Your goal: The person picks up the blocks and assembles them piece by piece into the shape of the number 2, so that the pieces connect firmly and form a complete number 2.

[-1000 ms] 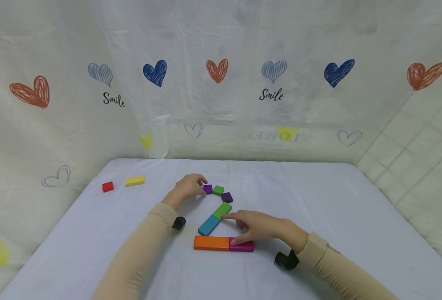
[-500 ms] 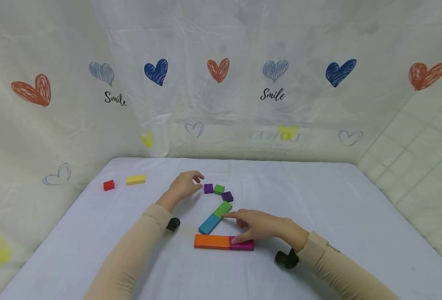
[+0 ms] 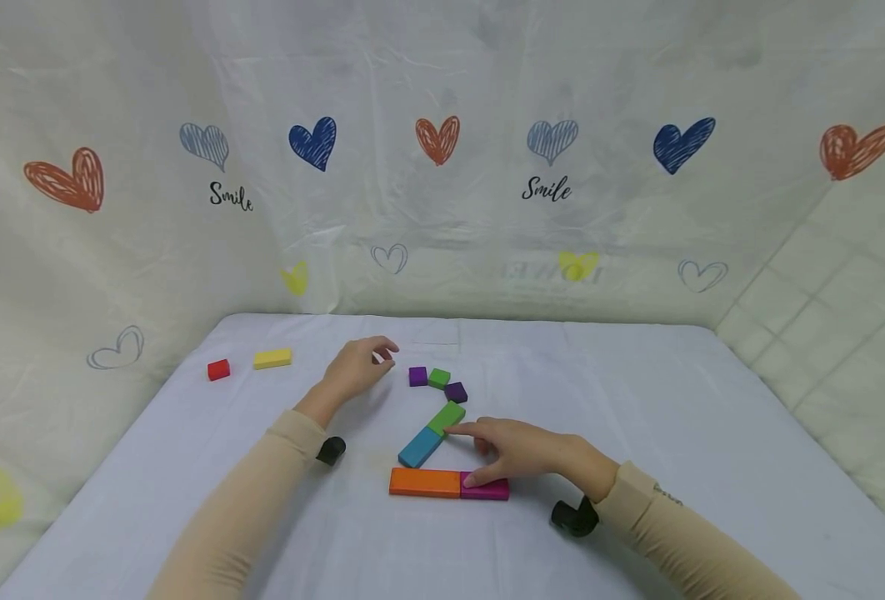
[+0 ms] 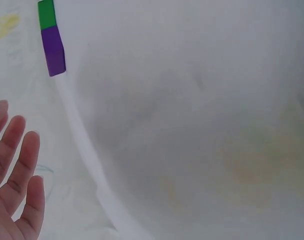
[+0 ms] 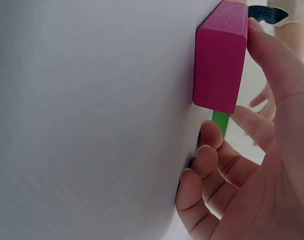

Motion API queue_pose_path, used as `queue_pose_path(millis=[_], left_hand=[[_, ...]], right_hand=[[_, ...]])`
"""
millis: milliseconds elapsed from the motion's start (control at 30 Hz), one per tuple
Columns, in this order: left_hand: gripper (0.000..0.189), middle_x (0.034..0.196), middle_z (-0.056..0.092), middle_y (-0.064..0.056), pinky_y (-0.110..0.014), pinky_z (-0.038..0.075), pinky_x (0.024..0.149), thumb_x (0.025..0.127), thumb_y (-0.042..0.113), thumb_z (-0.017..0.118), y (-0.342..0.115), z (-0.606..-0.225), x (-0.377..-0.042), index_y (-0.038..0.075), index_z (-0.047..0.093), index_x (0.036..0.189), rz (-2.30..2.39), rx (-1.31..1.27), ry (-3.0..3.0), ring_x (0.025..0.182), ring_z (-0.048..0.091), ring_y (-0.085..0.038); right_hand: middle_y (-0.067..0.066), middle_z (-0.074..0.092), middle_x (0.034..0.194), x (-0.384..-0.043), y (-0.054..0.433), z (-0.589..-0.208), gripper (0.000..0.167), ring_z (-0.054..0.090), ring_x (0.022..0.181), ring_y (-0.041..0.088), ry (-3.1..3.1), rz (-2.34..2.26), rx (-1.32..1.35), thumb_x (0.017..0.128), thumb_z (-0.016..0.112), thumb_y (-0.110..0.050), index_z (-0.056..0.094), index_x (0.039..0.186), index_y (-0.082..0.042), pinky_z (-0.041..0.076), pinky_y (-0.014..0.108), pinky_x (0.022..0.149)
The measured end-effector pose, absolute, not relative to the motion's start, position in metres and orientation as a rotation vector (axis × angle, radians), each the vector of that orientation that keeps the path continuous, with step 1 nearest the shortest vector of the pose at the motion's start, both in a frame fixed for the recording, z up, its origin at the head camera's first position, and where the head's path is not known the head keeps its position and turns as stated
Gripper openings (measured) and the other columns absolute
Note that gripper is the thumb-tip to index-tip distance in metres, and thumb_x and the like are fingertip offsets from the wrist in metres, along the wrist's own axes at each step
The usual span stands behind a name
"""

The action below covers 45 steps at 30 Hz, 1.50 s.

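Nearest on the table (image 3: 442, 554), end to end, long axes left to right: orange block (image 3: 424, 482) on the left, magenta block (image 3: 497, 492) on the right. Farther right, a sleeve cuff (image 3: 628, 493) with small dark marks (image 3: 667, 495), possibly lettering, too small to read. Just beyond, right hand (image 3: 521, 448): thumb on top of the magenta block, forefinger stretched left to the edge of the long green block (image 3: 446, 416), other fingers curled under; grips nothing, seems merely to steady. Beyond the orange block, slanting from near left to far right, blue block (image 3: 419, 449) and long green block, end to end. Then, curving back leftward: dark purple cube (image 3: 456, 392), small green cube (image 3: 439, 378), purple cube (image 3: 418, 377). Left of these, left hand (image 3: 356, 367), fingers loosely bent and spread, with nothing held. From its fingertips, purple cube to the right and slightly nearer, across a gap; yellow block (image 3: 273, 359) well to the left, long axis nearly left to right; red cube (image 3: 219, 370) farther left. No readable brand on any block. On the far backdrop (image 3: 442, 217), "Smile" twice in black script (image 3: 231, 197); below the right one, by a yellow heart (image 3: 579, 266), faint reversed lettering (image 3: 513, 270), unclear.
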<state>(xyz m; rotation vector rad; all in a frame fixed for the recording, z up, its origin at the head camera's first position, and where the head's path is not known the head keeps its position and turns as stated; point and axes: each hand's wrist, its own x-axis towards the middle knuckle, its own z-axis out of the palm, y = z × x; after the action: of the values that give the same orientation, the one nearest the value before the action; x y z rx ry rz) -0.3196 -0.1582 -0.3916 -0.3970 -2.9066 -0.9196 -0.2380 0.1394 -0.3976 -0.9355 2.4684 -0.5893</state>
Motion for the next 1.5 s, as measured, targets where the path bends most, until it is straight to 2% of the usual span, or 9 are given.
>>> queue_pose_path(millis=[267,567,867,1133,1500], left_hand=[[0.027,0.109,0.071,-0.005,-0.04,0.054,0.084,0.099,0.014,0.066,-0.172,-0.39,-0.314,0.01,0.069,0.126,-0.888,-0.41,-2.898,0.097,0.063,-0.024],[0.03,0.112,0.07,-0.007,-0.041,0.055,0.085,0.101,0.015,0.065,-0.196,-0.382,-0.304,0.009,0.067,0.13,-0.907,-0.367,-2.885,0.103,0.062,-0.027],[0.028,0.113,0.07,-0.011,-0.047,0.053,0.089,0.099,0.01,0.063,-0.223,-0.378,-0.3,0.005,0.068,0.127,-0.908,-0.377,-2.786,0.103,0.064,-0.031],[0.03,0.118,0.068,-0.015,-0.05,0.052,0.092,0.1,0.009,0.062,-0.247,-0.379,-0.302,0.002,0.066,0.129,-0.908,-0.309,-2.775,0.109,0.062,-0.036],[0.035,0.125,0.064,-0.018,-0.061,0.043,0.095,0.1,0.01,0.06,-0.272,-0.385,-0.301,0.003,0.062,0.134,-0.821,-0.212,-2.821,0.115,0.059,-0.038]], right_hand=[[-0.005,0.053,0.095,-0.237,0.14,-0.395,0.075,0.052,0.089,0.013,2.462,-0.599,-0.952,0.089,0.081,-0.042,0.049,0.154,-0.024,0.046,0.028,0.074],[-0.006,0.053,0.097,-0.235,0.141,-0.396,0.075,0.051,0.091,0.013,2.468,-0.608,-0.963,0.089,0.081,-0.039,0.048,0.154,-0.023,0.047,0.03,0.076],[-0.004,0.052,0.095,-0.234,0.143,-0.395,0.074,0.051,0.089,0.014,2.47,-0.618,-0.958,0.089,0.081,-0.04,0.049,0.153,-0.023,0.045,0.03,0.073],[-0.006,0.053,0.097,-0.235,0.143,-0.396,0.075,0.051,0.09,0.013,2.472,-0.612,-0.963,0.089,0.081,-0.04,0.049,0.154,-0.024,0.046,0.029,0.075],[-0.005,0.052,0.097,-0.234,0.142,-0.394,0.074,0.051,0.089,0.014,2.47,-0.612,-0.967,0.089,0.081,-0.04,0.049,0.154,-0.023,0.045,0.029,0.074]])
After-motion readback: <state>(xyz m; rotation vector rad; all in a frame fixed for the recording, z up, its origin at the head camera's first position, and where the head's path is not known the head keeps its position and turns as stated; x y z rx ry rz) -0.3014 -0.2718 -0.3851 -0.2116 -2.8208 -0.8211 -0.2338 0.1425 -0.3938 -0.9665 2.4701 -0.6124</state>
